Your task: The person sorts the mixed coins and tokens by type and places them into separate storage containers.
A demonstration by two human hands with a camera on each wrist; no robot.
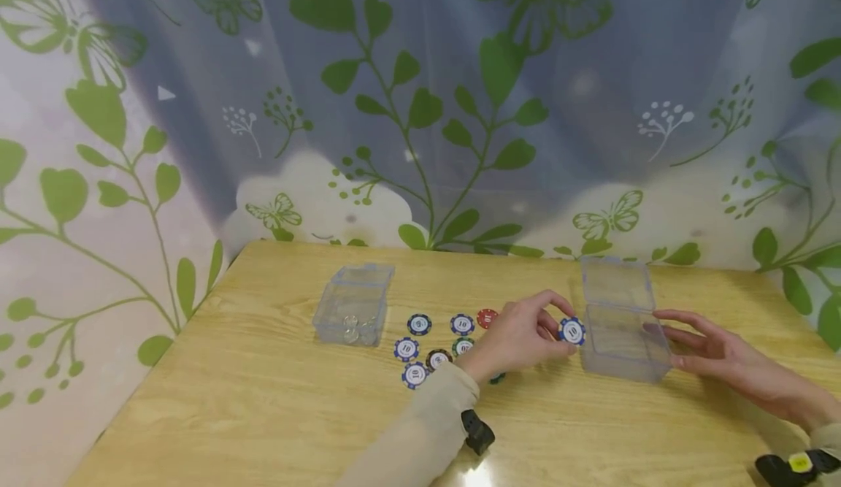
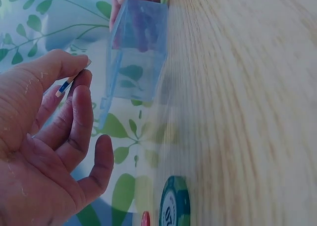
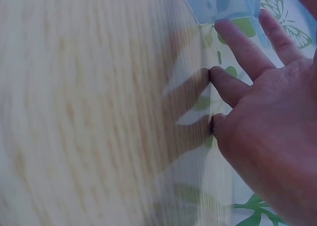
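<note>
Chip [image 1: 572, 331], pinched in the left hand [image 1: 522, 334], hangs just beside the open right box [image 1: 624, 366], near the surface's [image 1: 263, 414] far edge; the right hand [image 1: 729, 355] spreads at that box. From my screen I judge sorting unfinished: coin-like discs [image 1: 352, 330] boxed left, this chip not yet in, other chips [image 1: 462, 324] loose

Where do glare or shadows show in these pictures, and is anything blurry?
Head view: bright glare on the table at the bottom edge, yet the held blue-and-white chip reads 10. Left wrist view: dim, bluish cast, though the 20 on the green chip is legible. Right wrist view: dark shadows beside the fingers; wood grain looks soft.
</note>
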